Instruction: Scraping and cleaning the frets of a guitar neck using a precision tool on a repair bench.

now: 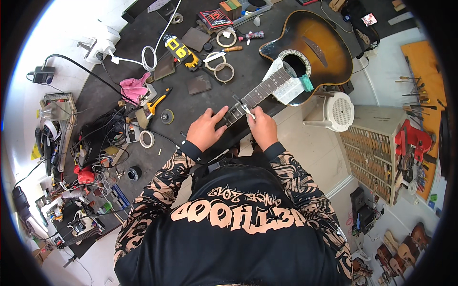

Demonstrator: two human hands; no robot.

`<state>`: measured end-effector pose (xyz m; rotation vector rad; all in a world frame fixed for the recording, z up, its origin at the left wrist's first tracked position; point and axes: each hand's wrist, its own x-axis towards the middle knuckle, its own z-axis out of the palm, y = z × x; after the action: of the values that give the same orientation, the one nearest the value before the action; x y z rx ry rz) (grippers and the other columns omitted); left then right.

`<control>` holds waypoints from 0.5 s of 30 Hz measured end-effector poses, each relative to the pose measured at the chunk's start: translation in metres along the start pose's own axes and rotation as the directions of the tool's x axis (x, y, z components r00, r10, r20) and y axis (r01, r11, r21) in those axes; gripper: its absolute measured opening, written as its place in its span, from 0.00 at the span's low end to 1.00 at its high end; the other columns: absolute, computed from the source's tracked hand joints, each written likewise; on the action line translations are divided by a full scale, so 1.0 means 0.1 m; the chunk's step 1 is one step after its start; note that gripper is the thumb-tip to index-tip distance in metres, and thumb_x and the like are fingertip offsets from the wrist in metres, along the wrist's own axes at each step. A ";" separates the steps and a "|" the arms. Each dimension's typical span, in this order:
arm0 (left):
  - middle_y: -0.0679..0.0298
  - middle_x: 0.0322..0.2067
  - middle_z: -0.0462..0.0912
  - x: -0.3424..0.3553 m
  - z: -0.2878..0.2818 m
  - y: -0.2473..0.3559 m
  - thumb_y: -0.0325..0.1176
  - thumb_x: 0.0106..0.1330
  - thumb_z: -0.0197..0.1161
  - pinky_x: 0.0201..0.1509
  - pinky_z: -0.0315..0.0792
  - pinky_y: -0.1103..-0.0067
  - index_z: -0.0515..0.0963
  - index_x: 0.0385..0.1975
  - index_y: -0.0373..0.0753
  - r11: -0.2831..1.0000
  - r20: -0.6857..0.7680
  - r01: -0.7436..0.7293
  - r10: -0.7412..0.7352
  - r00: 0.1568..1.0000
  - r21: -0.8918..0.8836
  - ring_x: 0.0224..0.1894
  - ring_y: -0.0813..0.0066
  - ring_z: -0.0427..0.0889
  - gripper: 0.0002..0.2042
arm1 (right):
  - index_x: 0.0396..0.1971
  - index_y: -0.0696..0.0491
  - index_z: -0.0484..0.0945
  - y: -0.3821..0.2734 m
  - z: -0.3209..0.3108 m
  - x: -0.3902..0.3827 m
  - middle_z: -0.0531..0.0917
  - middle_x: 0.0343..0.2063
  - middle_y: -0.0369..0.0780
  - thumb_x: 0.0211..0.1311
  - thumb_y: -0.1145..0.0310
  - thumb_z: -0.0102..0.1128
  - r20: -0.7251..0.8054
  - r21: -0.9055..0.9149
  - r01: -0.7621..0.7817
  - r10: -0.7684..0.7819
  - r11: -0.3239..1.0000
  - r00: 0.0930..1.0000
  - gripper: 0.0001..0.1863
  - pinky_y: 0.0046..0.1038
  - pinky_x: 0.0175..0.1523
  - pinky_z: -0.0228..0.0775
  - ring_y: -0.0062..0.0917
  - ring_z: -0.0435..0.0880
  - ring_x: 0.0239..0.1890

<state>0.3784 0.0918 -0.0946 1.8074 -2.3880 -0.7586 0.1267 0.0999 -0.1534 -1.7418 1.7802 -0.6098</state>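
The right hand (263, 127) pinched a small metal tool (246, 109) between thumb and fingers, its head over the frets on the neck of the guitar (335, 46). The left hand (205, 129) touched the neck farther along with its fingers spread, though I couldn't tell whether it gripped it. The guitar lay slantwise across the dark table (183, 108), its body at the far right, white paper (289, 92) beside the sound hole.

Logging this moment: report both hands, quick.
Left hand: at the guitar neck; whether it grips cannot be told.
Right hand: closed, holding a small tool at the neck.
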 end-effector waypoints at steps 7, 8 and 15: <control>0.55 0.51 0.82 -0.01 -0.01 0.00 0.45 0.75 0.76 0.53 0.88 0.57 0.73 0.85 0.63 1.000 -0.017 -0.013 0.014 1.000 0.007 0.50 0.48 0.91 0.38 | 0.49 0.55 0.84 0.00 0.02 0.01 0.94 0.36 0.51 0.80 0.63 0.70 0.003 -0.004 -0.001 0.001 1.000 1.000 0.11 0.54 0.46 0.84 0.53 0.95 0.40; 0.53 0.51 0.82 -0.01 -0.01 0.00 0.45 0.75 0.76 0.52 0.88 0.56 0.73 0.85 0.62 0.999 -0.009 -0.036 0.036 0.999 0.002 0.50 0.47 0.91 0.37 | 0.49 0.55 0.84 -0.01 0.01 0.01 0.94 0.36 0.51 0.80 0.63 0.70 0.002 -0.005 -0.001 0.001 1.000 1.000 0.11 0.54 0.46 0.84 0.53 0.95 0.40; 0.53 0.50 0.82 0.00 -0.01 -0.01 0.45 0.75 0.76 0.52 0.88 0.56 0.73 0.85 0.62 1.000 -0.009 -0.022 0.022 1.000 0.005 0.49 0.47 0.91 0.37 | 0.49 0.55 0.84 0.02 0.02 0.01 0.94 0.36 0.51 0.80 0.63 0.71 -0.013 -0.006 0.010 -0.010 1.000 1.000 0.11 0.53 0.46 0.85 0.53 0.95 0.40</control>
<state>0.3791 0.0912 -0.0945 1.7796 -2.4019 -0.7406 0.1271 0.0991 -0.1564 -1.7557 1.7850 -0.6221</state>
